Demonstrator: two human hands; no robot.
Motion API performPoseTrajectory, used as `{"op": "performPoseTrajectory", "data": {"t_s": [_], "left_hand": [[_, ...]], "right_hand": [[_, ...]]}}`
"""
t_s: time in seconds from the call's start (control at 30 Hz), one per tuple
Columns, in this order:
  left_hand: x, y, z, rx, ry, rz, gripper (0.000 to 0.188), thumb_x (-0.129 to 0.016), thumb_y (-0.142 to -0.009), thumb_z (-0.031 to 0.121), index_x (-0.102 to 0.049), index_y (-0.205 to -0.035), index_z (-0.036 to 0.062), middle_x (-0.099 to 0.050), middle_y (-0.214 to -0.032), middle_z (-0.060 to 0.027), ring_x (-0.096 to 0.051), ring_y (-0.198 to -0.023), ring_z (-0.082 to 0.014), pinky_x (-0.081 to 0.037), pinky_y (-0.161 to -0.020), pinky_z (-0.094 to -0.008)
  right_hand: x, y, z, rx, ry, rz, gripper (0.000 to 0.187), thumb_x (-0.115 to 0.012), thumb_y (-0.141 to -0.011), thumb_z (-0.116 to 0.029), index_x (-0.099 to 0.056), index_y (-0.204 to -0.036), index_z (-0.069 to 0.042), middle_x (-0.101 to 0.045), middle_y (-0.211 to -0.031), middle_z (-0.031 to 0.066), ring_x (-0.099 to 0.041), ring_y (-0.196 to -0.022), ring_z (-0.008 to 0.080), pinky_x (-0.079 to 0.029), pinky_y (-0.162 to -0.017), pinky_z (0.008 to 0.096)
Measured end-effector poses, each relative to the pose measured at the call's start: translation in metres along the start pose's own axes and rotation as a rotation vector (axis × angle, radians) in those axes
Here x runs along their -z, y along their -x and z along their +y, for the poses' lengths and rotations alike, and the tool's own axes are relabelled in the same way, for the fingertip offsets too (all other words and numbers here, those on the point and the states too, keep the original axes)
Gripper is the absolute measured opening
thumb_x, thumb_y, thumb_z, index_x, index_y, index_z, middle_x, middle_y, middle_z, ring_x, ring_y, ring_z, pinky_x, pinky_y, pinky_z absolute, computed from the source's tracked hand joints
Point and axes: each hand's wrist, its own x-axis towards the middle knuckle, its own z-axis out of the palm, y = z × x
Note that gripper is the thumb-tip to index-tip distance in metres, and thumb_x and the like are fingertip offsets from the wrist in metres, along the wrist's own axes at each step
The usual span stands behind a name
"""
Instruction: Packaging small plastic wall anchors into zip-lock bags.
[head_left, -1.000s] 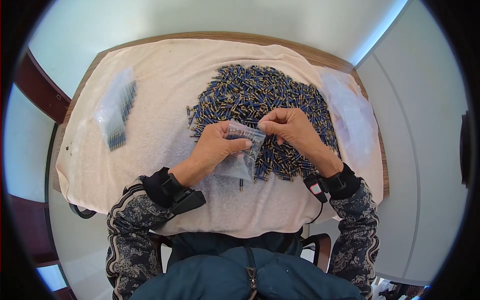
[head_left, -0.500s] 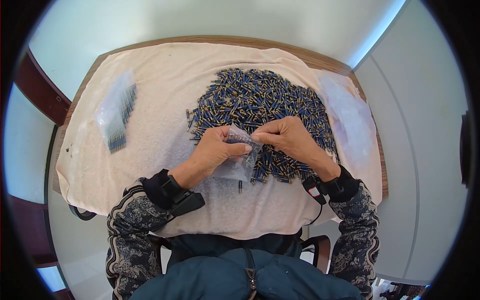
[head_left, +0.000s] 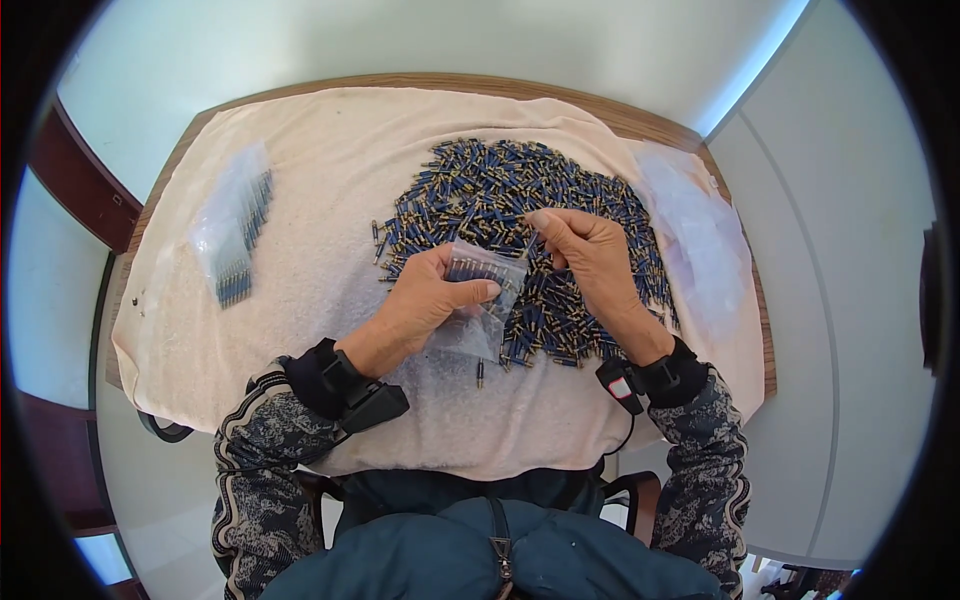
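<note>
My left hand (head_left: pixel 430 292) grips a small clear plastic zip bag (head_left: pixel 472 335), its thumb pressed over the front. Inside the bag a row of small blue parts with gold-coloured ends (head_left: pixel 478 270) shows through the film. Just up and right of the bag, my right hand (head_left: pixel 595 258) is closed in a pinch over the pile. What lies between its thumb and finger is too small to make out. Spread under and beyond both hands is a large pile of the same blue and gold cylindrical parts (head_left: pixel 500 185). One loose part (head_left: pixel 480 374) lies below the bag.
A pale pink towel (head_left: pixel 300 190) covers the wooden table (head_left: pixel 650 122). Filled clear bags (head_left: pixel 232 230) of blue parts lie at the left. Clear plastic bags (head_left: pixel 695 235) are heaped at the right edge. A grey panel (head_left: pixel 790 300) stands beyond the table's right side.
My right hand has left the bag's top edge and moved up over the pile, fingers pinched. The left hand keeps the bag in nearly the same place, with the row of parts now more visible.
</note>
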Motion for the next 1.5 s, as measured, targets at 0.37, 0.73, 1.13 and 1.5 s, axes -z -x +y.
{"op": "performPoseTrajectory", "data": {"t_s": [0.37, 0.73, 1.13, 1.5], "left_hand": [[0.001, -0.002, -0.003, 0.003, 0.046, -0.01, 0.032, -0.075, -0.081, 0.0, -0.061, -0.11, 0.0026, -0.069, -0.099, -0.004, -0.065, -0.083, -0.0115, -0.053, -0.072, -0.0261], [0.001, -0.002, -0.005, -0.018, 0.05, -0.049, 0.03, -0.076, -0.081, 0.001, -0.062, -0.107, 0.0012, -0.069, -0.097, -0.0052, -0.065, -0.081, -0.0114, -0.054, -0.073, -0.0263], [0.001, 0.0, -0.004, -0.012, 0.057, -0.022, 0.028, -0.076, -0.081, 0.002, -0.063, -0.105, 0.0018, -0.069, -0.094, -0.0041, -0.064, -0.079, -0.0106, -0.054, -0.073, -0.0251], [0.0, 0.001, 0.001, 0.003, 0.024, -0.055, 0.027, -0.077, -0.081, 0.002, -0.063, -0.104, 0.0025, -0.069, -0.092, -0.0038, -0.064, -0.077, -0.0099, -0.053, -0.072, -0.0243]], "right_hand": [[0.002, -0.001, 0.011, -0.019, 0.101, -0.033, 0.022, -0.073, -0.09, -0.023, -0.075, -0.098, -0.003, -0.065, -0.074, -0.0034, -0.052, -0.063, 0.0022, -0.042, -0.055, 0.0176], [0.0, 0.001, 0.0, 0.103, 0.196, -0.14, 0.018, -0.073, -0.089, -0.018, -0.073, -0.096, -0.002, -0.068, -0.077, -0.0027, -0.055, -0.067, 0.0027, -0.044, -0.061, 0.0183], [-0.005, 0.005, 0.004, 0.103, 0.313, -0.111, 0.015, -0.072, -0.089, -0.016, -0.071, -0.094, -0.002, -0.066, -0.077, -0.0027, -0.056, -0.068, 0.0037, -0.045, -0.062, 0.0192], [0.006, 0.0, -0.009, 0.259, 0.544, -0.259, 0.016, -0.074, -0.087, -0.019, -0.075, -0.093, -0.005, -0.071, -0.081, 0.0048, -0.063, -0.071, 0.0091, -0.049, -0.065, 0.0237]]}}
